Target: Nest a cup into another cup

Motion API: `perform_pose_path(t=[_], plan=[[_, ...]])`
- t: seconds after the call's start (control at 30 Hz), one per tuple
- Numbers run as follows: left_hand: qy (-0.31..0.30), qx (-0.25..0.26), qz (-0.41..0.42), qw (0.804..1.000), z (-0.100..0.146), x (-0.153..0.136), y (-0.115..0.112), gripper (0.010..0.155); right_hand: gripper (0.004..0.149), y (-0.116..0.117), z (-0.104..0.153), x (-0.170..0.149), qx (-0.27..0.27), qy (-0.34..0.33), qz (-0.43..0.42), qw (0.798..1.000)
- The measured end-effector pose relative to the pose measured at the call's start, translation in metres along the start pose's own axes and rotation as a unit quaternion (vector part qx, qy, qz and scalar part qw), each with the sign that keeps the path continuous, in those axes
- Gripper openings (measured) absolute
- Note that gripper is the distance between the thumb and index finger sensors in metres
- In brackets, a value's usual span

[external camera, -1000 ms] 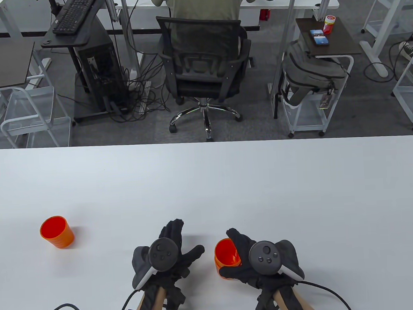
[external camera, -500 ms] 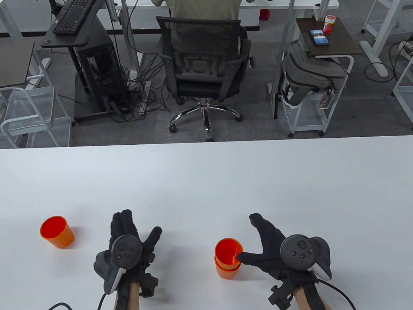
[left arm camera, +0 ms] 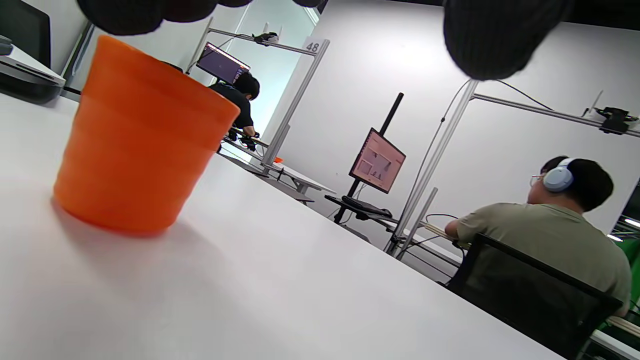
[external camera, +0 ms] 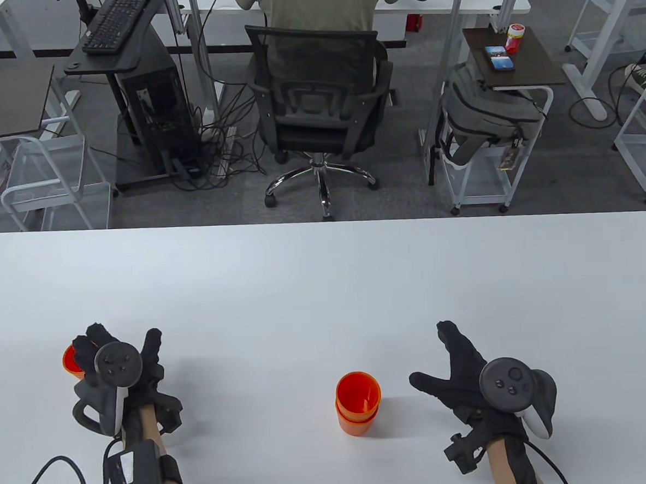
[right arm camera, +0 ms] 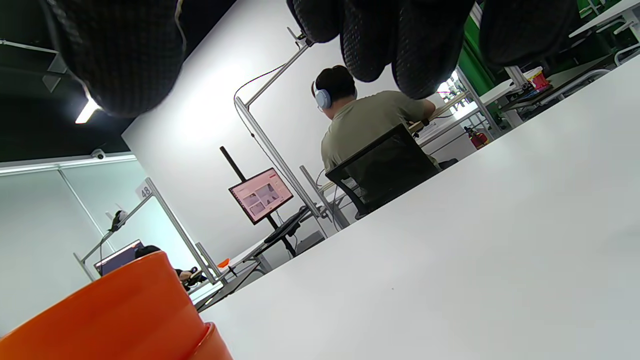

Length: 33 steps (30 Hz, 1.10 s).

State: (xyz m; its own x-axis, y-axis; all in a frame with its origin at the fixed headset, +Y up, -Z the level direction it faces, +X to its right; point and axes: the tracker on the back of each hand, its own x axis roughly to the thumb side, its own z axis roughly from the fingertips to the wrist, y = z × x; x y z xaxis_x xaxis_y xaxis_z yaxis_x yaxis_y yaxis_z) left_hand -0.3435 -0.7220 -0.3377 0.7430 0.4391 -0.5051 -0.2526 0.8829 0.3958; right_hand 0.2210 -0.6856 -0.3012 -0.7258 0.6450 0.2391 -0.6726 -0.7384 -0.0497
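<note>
The left hand (external camera: 114, 369) moves left to the single orange plastic cup (external camera: 71, 360); the right hand (external camera: 476, 380) leaves the nested orange cups (external camera: 357, 404), fingers spread.

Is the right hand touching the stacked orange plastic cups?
Apart. The table view shows bare white table between the right hand and the stacked orange plastic cups.

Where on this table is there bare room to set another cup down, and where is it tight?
Bare: the strip between the left hand and the nested orange cups, and the whole far half of the table. There is also room beyond the right hand toward the right edge. Crowded: the left corner, where the left hand is at the single orange cup.
</note>
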Motion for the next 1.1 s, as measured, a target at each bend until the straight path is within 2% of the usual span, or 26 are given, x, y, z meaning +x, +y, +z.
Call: perform_pose_path(t=[0.27,0.6,0.7,0.83,0.93,1.1], plan=[[0.069,0.003,-0.052,0.996,-0.031,-0.021,-0.001,0.105,0.102,-0.001,-0.001,0.000,0.002,0.003,0.005,1.000],[0.135,-0.035,-0.061,0.988,-0.044,-0.047,-0.012,0.111,0.102,-0.002,-0.001,-0.003,0.001,0.012,0.006,1.000],[0.140,-0.043,-0.055,0.988,-0.043,-0.050,-0.019,0.110,0.102,-0.001,-0.001,-0.003,0.003,0.013,0.009,1.000],[0.137,-0.027,-0.082,0.987,-0.043,-0.049,-0.021,0.103,0.102,-0.001,-0.001,-0.004,0.003,0.014,0.009,1.000],[0.134,-0.020,-0.072,0.988,-0.043,-0.049,-0.022,0.101,0.101,-0.001,-0.001,-0.004,0.003,0.014,0.011,1.000],[0.105,-0.013,-0.059,0.993,-0.035,-0.034,-0.022,0.102,0.102,0.000,-0.002,-0.004,0.000,0.013,0.025,1.000]])
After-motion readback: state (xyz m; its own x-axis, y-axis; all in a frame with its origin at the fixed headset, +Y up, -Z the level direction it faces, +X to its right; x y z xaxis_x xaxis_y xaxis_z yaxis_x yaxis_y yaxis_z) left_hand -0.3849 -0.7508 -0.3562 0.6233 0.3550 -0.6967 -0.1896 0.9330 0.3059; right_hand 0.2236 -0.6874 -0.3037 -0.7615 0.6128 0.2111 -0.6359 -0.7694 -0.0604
